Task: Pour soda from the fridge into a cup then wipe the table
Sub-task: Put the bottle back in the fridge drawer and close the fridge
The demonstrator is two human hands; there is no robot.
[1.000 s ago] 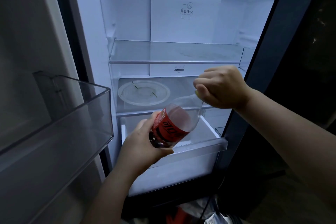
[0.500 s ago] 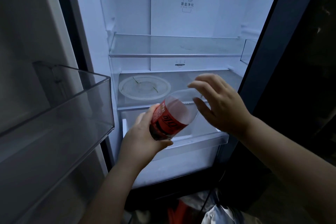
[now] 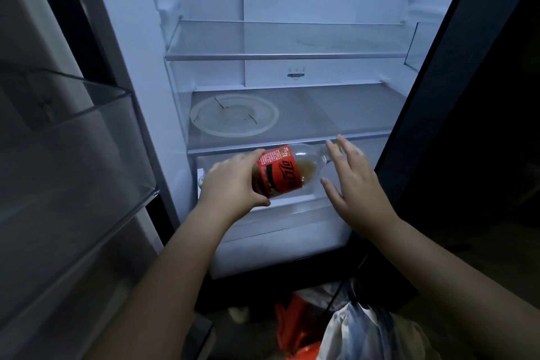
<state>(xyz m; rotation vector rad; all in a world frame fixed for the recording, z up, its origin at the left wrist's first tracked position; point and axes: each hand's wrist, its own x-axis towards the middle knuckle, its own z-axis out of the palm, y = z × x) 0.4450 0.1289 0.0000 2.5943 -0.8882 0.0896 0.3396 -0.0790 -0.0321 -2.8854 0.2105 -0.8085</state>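
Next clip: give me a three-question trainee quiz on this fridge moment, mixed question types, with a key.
1. True or false: the soda bottle stands upright on a shelf.
2. Which of the hands grips the bottle? A) left hand B) right hand C) both
3. Fill in: the round clear plate lies on the ___ shelf of the two visible glass shelves.

Key: 1 false, it is held tilted on its side in front of the drawer. 2 A; the right hand is open beside it. 3 lower.

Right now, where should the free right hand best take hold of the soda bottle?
Probably the clear shoulder of the soda bottle, coming from the right. The bottle lies tilted, neck rightward; the left hand already wraps its base, and the open right hand hovers beside the neck.
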